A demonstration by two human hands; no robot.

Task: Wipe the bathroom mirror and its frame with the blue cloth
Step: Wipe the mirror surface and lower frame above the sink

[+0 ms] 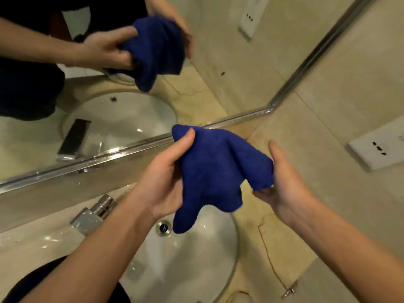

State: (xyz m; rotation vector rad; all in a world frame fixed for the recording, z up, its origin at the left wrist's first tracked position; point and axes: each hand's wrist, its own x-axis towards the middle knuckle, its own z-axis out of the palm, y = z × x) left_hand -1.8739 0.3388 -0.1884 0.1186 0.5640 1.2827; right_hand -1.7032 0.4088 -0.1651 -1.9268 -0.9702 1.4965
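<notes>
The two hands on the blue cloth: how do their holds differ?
The left hand curls round the blue cloth, thumb pressed on its top; the right hand only pinches one edge, fingers fairly straight. The left hand takes the bunched bulk, the right hand a corner. Both hold it above the sink.

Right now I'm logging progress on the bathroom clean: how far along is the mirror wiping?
Nothing shows as wiped yet. In hand: the left hand and right hand both hold the bunched blue cloth above the sink, clear of the glass. Left: the mirror and its metal frame, neither touched by the cloth at this moment.
</notes>
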